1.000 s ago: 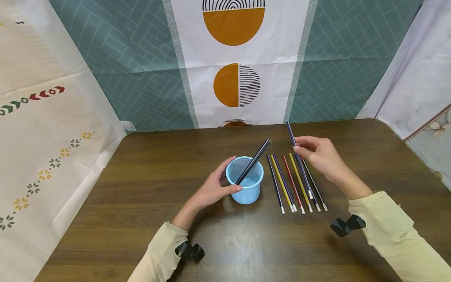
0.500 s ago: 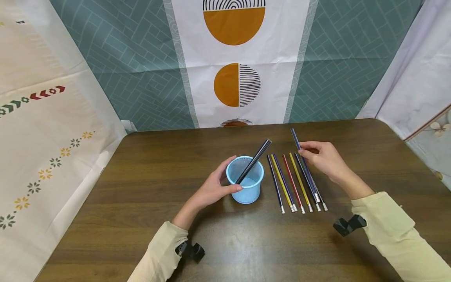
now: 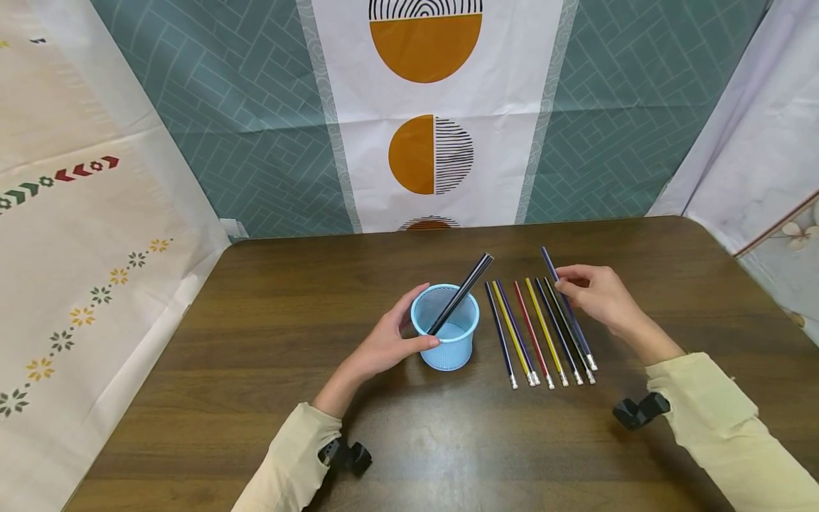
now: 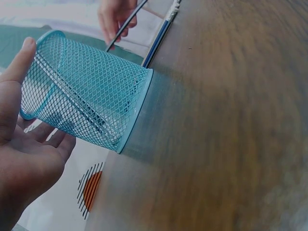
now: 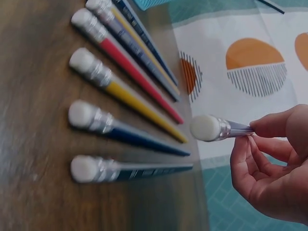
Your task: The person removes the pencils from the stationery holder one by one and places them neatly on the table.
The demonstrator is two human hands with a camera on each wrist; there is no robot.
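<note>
My left hand (image 3: 387, 345) grips a light blue mesh pencil cup (image 3: 448, 353), thumb at the near side of the rim and fingers round the far side. A few dark pencils (image 3: 466, 286) lean to the right inside the cup. Between thumb and fingertips, my right hand (image 3: 601, 297) pinches a blue-purple pencil (image 3: 549, 260) by its upper part, eraser end toward me. In the right wrist view the held pencil's white eraser (image 5: 204, 128) hangs above the table, beside a row of pencils: a yellow pencil (image 5: 127, 96), a red pencil (image 5: 130, 62), and dark ones.
The pencil row lies on the brown wooden table (image 3: 269, 341) right of the cup, erasers toward me; a dark green pencil (image 5: 144, 170) lies at its right end. Behind the table's far edge hangs a patterned cloth (image 3: 256, 121). Both wrists wear black camera mounts.
My right hand has moved right and a little toward me with the blue-purple pencil, from over the row to its right end. The left hand and cup stay put.
</note>
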